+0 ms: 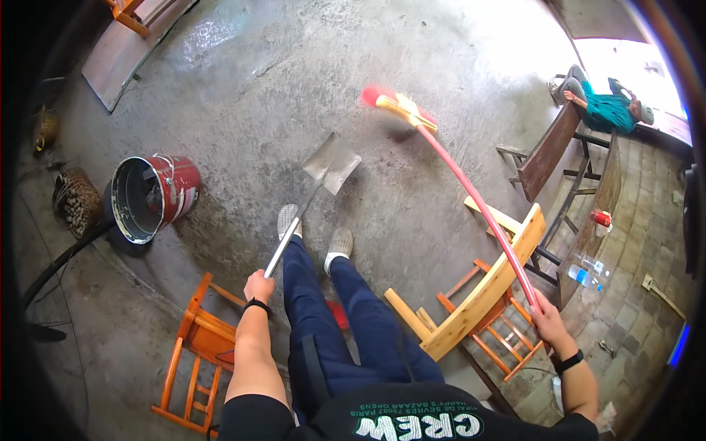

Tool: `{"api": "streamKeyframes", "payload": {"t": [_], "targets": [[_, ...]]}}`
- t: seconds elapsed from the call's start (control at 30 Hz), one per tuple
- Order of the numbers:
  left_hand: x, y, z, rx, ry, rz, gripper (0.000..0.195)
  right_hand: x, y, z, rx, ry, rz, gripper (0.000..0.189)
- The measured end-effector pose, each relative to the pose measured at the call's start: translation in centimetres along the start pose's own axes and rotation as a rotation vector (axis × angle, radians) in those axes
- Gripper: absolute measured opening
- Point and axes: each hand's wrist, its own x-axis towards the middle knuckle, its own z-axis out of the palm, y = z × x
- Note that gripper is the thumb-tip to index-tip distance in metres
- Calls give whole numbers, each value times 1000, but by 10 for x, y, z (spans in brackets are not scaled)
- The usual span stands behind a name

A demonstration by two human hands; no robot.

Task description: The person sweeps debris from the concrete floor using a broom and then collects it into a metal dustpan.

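Note:
My left hand (259, 287) grips the upper end of a metal-handled dustpan (332, 161). Its flat grey pan rests on or just over the concrete floor, ahead of my shoes. In my right hand (549, 322) is the red stick of a broom (469, 179). The broom's yellow and red head (405, 110) lies beyond the dustpan, to its right, and its red end is blurred. A dark patch shows on the floor beneath the broom head; whether the bristles touch the floor I cannot tell.
At left stands a red paint bucket (185, 184), near a wicker basket (77, 204). An orange wooden chair (207, 331) is by my left arm. A pale wooden bench (485, 281) and another chair (491, 325) stand at right. Farther right, a person (609, 110) sits by a brown bench (551, 151).

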Motion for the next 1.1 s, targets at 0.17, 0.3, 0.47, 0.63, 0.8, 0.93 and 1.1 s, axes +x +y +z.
{"api": "streamKeyframes", "payload": {"t": [0.17, 0.3, 0.47, 0.63, 0.8, 0.93, 1.1], "targets": [[29, 19, 18, 52, -6, 9, 21, 31, -74, 61, 104, -36, 184, 55], [44, 31, 25, 67, -77, -2, 23, 19, -77, 130, 89, -106, -43, 66], [45, 29, 15, 77, -64, 23, 22, -70, -99, 104, 154, -401, 115, 66], [44, 34, 23, 95, -61, 33, 21, -117, -142, 71, 179, -284, 107, 66], [43, 33, 29, 59, -88, 11, 22, -49, -128, 89, 1, -110, -62, 66], [41, 27, 33, 23, -63, -15, 22, -28, -126, 134, 86, -209, -7, 65], [38, 29, 35, -18, -92, -16, 24, -117, -105, 121, 410, -305, 147, 60]]}}
